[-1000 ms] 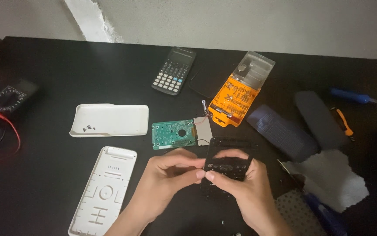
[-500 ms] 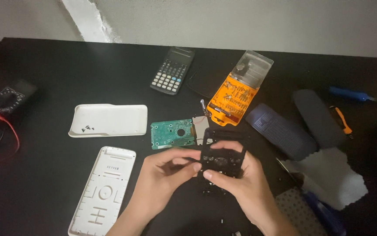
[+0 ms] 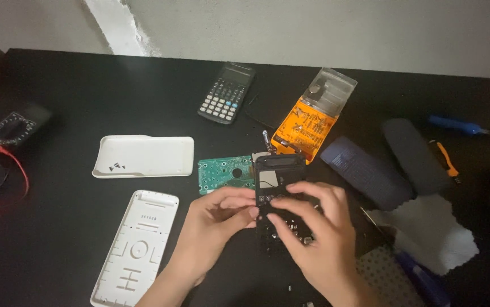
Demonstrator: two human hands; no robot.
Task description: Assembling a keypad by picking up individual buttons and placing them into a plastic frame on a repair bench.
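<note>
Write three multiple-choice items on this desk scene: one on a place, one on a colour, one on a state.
1. Where does the green circuit board lie?
A. Just left of the black keypad frame
B. On the multimeter
C. Under the white cloth

2. What colour is the bit case?
A. Blue
B. Orange
C. White

3. How does the white back cover lie?
A. Standing on edge
B. Closed on a calculator
C. Flat, inside up, alone

Answers:
1. A, the board sits on the table beside the frame that the left hand and right hand hold.
2. B, its tray is orange under a clear lid.
3. C, its inner ribs face up and nothing is joined to it.
</note>
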